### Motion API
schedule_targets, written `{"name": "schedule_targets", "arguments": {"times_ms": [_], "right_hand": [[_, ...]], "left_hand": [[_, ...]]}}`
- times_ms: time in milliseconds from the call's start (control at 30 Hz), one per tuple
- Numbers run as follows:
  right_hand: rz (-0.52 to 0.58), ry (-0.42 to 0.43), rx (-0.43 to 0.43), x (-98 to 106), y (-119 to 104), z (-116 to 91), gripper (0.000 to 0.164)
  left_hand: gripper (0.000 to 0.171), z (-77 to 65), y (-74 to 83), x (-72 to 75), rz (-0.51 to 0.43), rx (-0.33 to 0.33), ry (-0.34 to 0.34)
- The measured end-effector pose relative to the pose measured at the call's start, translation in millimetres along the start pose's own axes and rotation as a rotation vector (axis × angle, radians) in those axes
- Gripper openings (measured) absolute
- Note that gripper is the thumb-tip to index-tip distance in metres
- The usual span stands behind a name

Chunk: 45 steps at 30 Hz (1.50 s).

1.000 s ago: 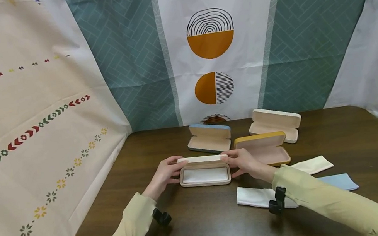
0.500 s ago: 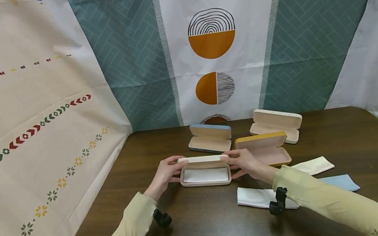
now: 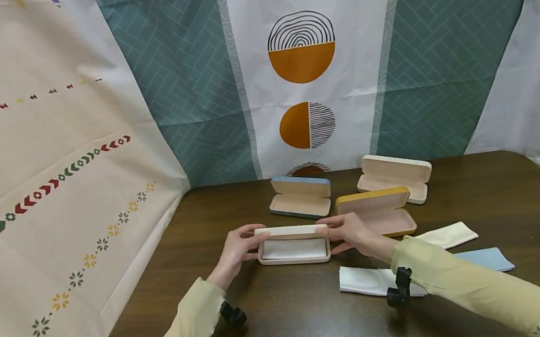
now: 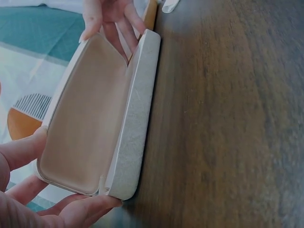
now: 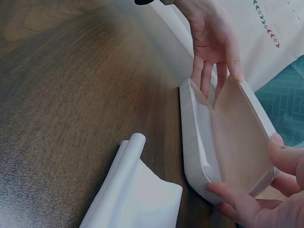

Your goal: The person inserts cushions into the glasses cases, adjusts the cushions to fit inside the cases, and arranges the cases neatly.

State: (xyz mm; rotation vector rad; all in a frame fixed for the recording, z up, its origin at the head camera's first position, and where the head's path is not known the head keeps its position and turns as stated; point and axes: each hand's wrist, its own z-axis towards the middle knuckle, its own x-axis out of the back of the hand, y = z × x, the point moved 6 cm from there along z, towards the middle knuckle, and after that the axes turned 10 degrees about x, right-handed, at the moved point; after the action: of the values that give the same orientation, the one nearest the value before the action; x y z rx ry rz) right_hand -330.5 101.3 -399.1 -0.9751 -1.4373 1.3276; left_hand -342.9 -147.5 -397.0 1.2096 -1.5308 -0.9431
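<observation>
Right grip (image 3: 348, 230), between yellow case (image 3: 381, 209) and white cloth (image 3: 365, 280), holds a cream case (image 3: 291, 231).

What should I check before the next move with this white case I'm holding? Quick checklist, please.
1. Grip at both ends: ok, left hand and right hand hold one end each of the white case.
2. Contents: ok, a folded cloth lies inside.
3. Lid shut: not ok, it stands open.
4. Thumbs off the lid's rim: not ok, both touch it.
5. Loose white cloth clear of the case: ok, it lies apart.
6. Outer hinge sound: cannot tell, hidden.
</observation>
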Motion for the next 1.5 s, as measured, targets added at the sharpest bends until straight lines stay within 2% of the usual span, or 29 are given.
{"name": "schedule_targets", "arguments": {"times_ms": [133,200,333,433,667,867,1267,1500], "right_hand": [[0.002,-0.005,0.002,0,1,0,0.046],[0.007,-0.008,0.005,-1,1,-1,0.047],[0.024,-0.011,0.008,-1,2,-1,0.047],[0.034,0.006,0.007,0,3,-2,0.046],[0.035,0.001,0.012,-2,8,-3,0.045],[0.020,0.008,0.041,0,5,-1,0.045],[0.000,0.018,0.057,0,0,-2,0.043],[-0.022,0.033,0.047,0,0,-1,0.043]], "left_hand": [[0.039,-15.8,11.8,-2.0,-0.001,-0.007,-0.026],[0.039,-17.0,12.9,-2.1,-0.001,-0.007,-0.038],[0.042,-1.1,0.2,0.7,-0.005,-0.013,-0.024],[0.043,4.0,-4.4,0.7,0.000,-0.023,-0.011],[0.038,2.9,-9.3,0.3,-0.001,-0.026,-0.011],[0.033,2.8,-6.5,1.3,-0.008,-0.067,-0.010],[0.035,1.6,-5.7,1.9,-0.018,-0.093,-0.002],[0.034,4.0,-8.2,3.5,-0.029,-0.086,0.005]]}}
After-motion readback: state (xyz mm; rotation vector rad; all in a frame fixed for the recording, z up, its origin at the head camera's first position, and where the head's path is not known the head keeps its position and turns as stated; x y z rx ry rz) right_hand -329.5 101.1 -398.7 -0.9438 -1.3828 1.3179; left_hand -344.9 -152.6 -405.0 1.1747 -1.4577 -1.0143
